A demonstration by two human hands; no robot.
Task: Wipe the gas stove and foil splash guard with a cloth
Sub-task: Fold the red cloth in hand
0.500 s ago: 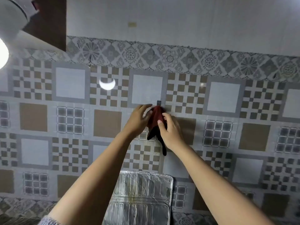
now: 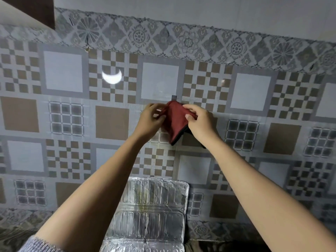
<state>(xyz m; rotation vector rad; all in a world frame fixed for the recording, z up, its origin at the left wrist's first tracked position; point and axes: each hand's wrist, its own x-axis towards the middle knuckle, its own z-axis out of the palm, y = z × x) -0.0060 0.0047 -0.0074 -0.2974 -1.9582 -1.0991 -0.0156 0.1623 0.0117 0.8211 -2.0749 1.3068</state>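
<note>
Two hands are up at the tiled wall [image 2: 65, 70], both busy with a dark red cloth [image 2: 175, 122] that hangs from a small grey hook [image 2: 174, 97] just above the middle of the frame. The left hand [image 2: 150, 120] is closed in a pinch on the cloth's upper left edge, where what looks like a loop or fold sits; the right hand [image 2: 201, 120] grips the upper right side, thumb pressed on the fabric, with a darker lower corner trailing out beneath the wrist. Whether the cloth is coming off the hook or going on I cannot tell; judging by the task, it is most likely being taken down for wiping.

To do that cleanly, I would lift the loop up and over the tip of the hook rather than tug downward, since a stick-on hook could peel away from the tile. One hand should keep the weight of the cloth while the other frees the loop.

Below, at the bottom centre of the frame, stands the foil splash guard [image 2: 151, 211], ribbed and shiny, with brownish streaks near its middle. The stove itself is out of view.
</note>
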